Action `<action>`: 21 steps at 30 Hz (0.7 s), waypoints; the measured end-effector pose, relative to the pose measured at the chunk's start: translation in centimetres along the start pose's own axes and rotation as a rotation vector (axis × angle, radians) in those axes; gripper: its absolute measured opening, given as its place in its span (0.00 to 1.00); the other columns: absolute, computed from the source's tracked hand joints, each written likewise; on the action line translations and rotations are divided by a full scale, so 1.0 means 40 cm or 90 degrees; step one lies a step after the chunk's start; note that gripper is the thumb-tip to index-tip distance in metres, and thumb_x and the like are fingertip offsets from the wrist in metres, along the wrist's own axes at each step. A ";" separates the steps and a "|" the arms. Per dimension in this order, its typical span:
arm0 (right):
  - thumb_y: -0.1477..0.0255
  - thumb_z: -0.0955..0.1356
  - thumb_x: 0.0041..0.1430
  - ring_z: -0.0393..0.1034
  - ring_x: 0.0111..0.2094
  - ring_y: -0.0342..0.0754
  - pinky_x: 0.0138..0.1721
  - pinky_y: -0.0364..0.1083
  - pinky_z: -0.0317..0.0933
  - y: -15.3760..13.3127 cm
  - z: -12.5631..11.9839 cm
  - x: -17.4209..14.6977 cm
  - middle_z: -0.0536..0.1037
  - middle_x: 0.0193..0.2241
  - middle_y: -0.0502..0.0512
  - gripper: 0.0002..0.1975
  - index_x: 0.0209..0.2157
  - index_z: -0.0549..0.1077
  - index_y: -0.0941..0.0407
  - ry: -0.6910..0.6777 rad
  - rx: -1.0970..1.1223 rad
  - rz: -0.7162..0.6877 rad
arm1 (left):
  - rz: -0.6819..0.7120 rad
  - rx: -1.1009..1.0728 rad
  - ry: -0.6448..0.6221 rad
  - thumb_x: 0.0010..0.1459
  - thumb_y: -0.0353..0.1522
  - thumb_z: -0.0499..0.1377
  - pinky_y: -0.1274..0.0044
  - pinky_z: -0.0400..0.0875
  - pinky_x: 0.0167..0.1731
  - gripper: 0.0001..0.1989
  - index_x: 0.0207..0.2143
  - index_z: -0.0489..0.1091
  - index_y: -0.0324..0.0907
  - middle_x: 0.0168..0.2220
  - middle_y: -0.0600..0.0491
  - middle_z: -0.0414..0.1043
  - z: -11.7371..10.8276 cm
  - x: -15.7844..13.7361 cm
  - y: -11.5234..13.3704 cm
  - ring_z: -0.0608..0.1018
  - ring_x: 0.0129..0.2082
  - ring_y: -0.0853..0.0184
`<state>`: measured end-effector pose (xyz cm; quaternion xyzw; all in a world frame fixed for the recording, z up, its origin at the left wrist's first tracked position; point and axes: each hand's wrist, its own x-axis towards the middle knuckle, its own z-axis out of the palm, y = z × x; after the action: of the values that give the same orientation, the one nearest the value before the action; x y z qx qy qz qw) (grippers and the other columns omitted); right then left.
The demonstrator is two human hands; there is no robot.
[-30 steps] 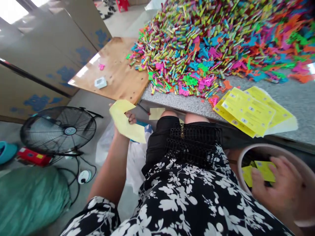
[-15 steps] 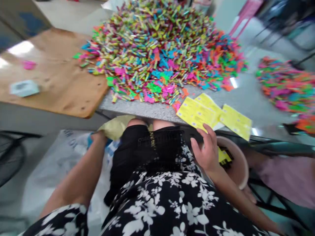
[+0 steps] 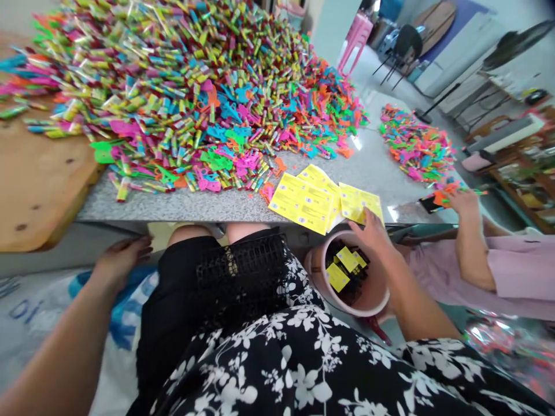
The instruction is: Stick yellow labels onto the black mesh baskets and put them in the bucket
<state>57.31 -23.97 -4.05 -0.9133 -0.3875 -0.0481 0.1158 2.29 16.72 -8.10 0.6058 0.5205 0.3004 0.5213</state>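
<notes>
At the far left a wooden board (image 3: 43,179) adjoins the grey speckled desk (image 3: 182,207), and below it lies white sheeting (image 3: 32,329) with blue lettering. The person's left hand (image 3: 119,260) hangs under the board beside the left thigh, above some blue-and-white plastic (image 3: 130,315); its grip looks released, the fingers loosely stretched and slightly bent. A big heap (image 3: 186,86) of small bright plastic pieces covers the back of the desk, and a black openwork lattice (image 3: 243,263) lies across the lap. Near the front edge, right of the heap's foot, printed yellow sheets (image 3: 301,202) overlap, jutting slightly past the edge. Just right of them is another yellow sheet (image 3: 353,199), with the right hand (image 3: 375,234) at its near side, fingertips over the sheet; whether this grip is clenched on it cannot be told. Below that hand stands a pinkish bucket (image 3: 378,277) containing yellow cards (image 3: 338,277) among dark pieces. Farther right are a smaller heap (image 3: 416,144) and a co-worker's hand (image 3: 466,202) beside a black item (image 3: 431,202) with orange pieces.
</notes>
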 end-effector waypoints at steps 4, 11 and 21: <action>0.66 0.68 0.60 0.74 0.56 0.62 0.58 0.57 0.65 0.048 -0.039 -0.024 0.80 0.54 0.72 0.24 0.55 0.77 0.61 0.011 0.021 -0.053 | -0.049 -0.037 0.090 0.58 0.37 0.67 0.71 0.81 0.38 0.10 0.41 0.77 0.42 0.34 0.56 0.83 -0.048 -0.093 0.046 0.83 0.36 0.64; 0.72 0.67 0.64 0.71 0.62 0.64 0.65 0.60 0.61 -0.128 -0.140 -0.086 0.78 0.58 0.72 0.22 0.58 0.78 0.59 0.281 0.062 -0.262 | 0.131 -0.042 0.029 0.65 0.44 0.66 0.69 0.79 0.48 0.18 0.50 0.79 0.41 0.43 0.49 0.82 0.009 -0.317 0.282 0.83 0.43 0.61; 0.74 0.69 0.68 0.67 0.68 0.59 0.73 0.71 0.51 -0.639 -0.159 -0.254 0.73 0.66 0.50 0.32 0.68 0.65 0.36 0.057 0.366 -0.638 | -0.096 -0.218 -0.478 0.58 0.46 0.72 0.60 0.77 0.53 0.36 0.65 0.68 0.45 0.59 0.38 0.76 0.166 -0.362 0.356 0.79 0.58 0.49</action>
<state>31.90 -15.45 4.75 -0.5471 -0.7649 -0.0286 0.3388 8.79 2.14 6.10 0.5379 0.2798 0.1018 0.7887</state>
